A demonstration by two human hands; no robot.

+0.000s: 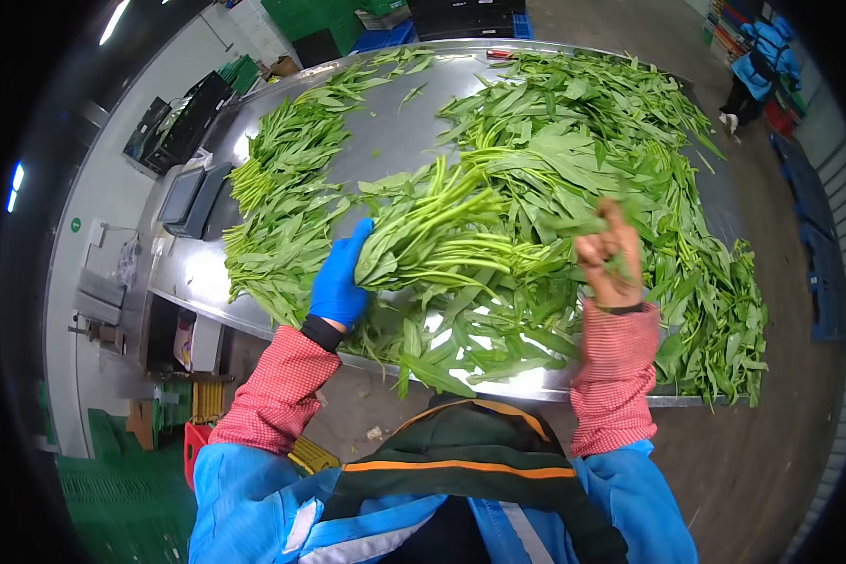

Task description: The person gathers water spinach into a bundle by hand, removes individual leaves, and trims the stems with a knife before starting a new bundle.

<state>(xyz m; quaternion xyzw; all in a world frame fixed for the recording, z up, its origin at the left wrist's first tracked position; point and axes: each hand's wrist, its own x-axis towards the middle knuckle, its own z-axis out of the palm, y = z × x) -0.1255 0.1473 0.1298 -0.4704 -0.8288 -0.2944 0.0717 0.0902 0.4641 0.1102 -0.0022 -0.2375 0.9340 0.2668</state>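
Note:
My left hand (341, 280), in a blue glove, is wrapped round a bunch of leafy green stems (432, 240), whose pale cut ends point up and to the right. To the right of that bunch is my right hand (613, 252), bare and blurred by motion, its fingers curled with some green leaves at them. Beneath both hands, more leafy greens (620, 122) lie spread over the metal table (376, 141). Another row of greens (296, 150) runs along the table's left side.
A grey scale (195, 199) stands at the table's left edge, with black crates (183, 122) behind it. A small red-handled object (500, 54) lies at the far edge. At the upper right another person (766, 61) in blue stands beyond the table.

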